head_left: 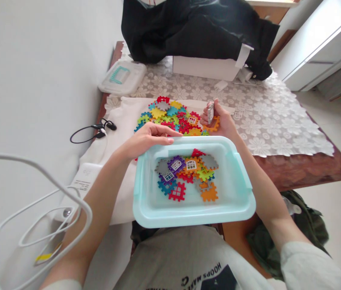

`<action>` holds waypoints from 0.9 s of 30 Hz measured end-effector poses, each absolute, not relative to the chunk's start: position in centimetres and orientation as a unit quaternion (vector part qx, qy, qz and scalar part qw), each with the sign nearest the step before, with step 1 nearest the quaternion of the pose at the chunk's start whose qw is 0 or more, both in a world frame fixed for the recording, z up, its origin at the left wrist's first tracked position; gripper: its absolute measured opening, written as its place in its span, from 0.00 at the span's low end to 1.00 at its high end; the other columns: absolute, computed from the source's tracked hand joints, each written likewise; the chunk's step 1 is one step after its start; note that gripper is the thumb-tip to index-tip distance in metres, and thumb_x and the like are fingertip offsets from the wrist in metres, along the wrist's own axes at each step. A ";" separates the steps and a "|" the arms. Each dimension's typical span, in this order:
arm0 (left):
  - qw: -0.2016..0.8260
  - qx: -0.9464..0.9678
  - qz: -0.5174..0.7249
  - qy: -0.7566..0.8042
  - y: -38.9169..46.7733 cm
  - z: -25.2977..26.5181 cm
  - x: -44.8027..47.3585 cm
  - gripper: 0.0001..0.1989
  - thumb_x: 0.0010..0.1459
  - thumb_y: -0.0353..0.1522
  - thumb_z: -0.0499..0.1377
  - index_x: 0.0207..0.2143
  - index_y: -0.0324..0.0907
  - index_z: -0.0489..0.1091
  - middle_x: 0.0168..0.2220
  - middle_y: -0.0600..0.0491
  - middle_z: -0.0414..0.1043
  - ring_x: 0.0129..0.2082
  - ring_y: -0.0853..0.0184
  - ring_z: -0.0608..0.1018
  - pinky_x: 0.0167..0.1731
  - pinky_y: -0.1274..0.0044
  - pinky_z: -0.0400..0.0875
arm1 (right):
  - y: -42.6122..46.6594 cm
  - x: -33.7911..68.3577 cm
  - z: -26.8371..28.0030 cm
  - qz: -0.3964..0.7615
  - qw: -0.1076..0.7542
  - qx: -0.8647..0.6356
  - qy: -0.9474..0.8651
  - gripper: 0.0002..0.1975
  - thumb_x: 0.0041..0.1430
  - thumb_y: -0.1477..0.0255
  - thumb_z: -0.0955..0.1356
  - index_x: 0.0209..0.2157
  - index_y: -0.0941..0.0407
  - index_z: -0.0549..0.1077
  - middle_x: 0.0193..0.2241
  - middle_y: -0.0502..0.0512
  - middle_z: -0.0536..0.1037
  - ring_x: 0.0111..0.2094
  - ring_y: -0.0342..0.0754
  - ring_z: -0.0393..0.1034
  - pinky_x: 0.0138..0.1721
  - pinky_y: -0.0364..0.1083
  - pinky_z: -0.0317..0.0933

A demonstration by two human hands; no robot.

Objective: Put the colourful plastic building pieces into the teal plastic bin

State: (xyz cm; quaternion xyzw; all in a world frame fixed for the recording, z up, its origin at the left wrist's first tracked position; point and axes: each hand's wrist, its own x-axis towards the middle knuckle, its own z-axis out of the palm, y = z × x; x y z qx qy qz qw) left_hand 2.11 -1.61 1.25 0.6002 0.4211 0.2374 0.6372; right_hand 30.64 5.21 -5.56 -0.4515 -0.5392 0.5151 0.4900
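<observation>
A light teal plastic tub is close to my body, with several toothed plastic building pieces in red, purple, orange, grey and blue on its floor. My left hand grips the tub's far left rim, thumb and fingers together at the edge. Beyond the tub, my right hand is raised, pinching a grey building piece edge-on between thumb and fingers. An orange piece shows just below that hand; whether the hand touches it I cannot tell. A pile of mixed colourful pieces lies behind the tub, its near side hidden.
A clear lid with a teal handle lies at the back left. Black headphones rest on white cloth. Black fabric covers a white box at the back. A white cable loops at the left, beside the wall.
</observation>
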 end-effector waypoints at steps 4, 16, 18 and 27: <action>0.635 0.603 0.235 0.422 -1.7 1.5 2.2 0.18 0.54 0.38 0.74 0.45 0.37 0.87 0.28 0.53 0.76 0.25 0.73 0.68 0.22 0.80 0.54 | 3.3 30.7 -3.2 0.535 0.531 -0.368 -0.545 0.32 0.60 0.32 0.67 0.30 0.48 0.68 0.23 0.48 0.68 0.25 0.48 0.67 0.24 0.48 0.64; 0.612 0.632 0.219 0.422 -1.5 0.6 1.7 0.22 0.58 0.41 0.72 0.51 0.38 0.87 0.27 0.54 0.73 0.25 0.72 0.66 0.22 0.79 0.53 | -0.9 32.2 1.1 0.484 0.394 -0.169 -0.763 0.15 0.67 0.56 0.76 0.36 0.53 0.83 0.29 0.53 0.77 0.29 0.45 0.68 0.30 0.46 0.60; 0.613 0.628 0.221 0.425 -1.6 0.8 1.7 0.22 0.58 0.40 0.73 0.51 0.38 0.86 0.29 0.53 0.76 0.26 0.71 0.68 0.23 0.79 0.55 | -1.7 31.8 1.8 0.472 0.381 -0.159 -0.779 0.15 0.66 0.55 0.76 0.40 0.52 0.84 0.30 0.53 0.78 0.30 0.45 0.68 0.31 0.47 0.62; 0.631 0.623 0.210 0.412 -1.6 0.8 1.6 0.21 0.58 0.40 0.73 0.51 0.39 0.87 0.29 0.52 0.78 0.26 0.71 0.68 0.23 0.80 0.55 | -1.4 34.1 -0.5 0.336 0.568 -0.357 -0.662 0.18 0.71 0.45 0.67 0.48 0.39 0.82 0.48 0.54 0.84 0.48 0.58 0.80 0.52 0.60 0.75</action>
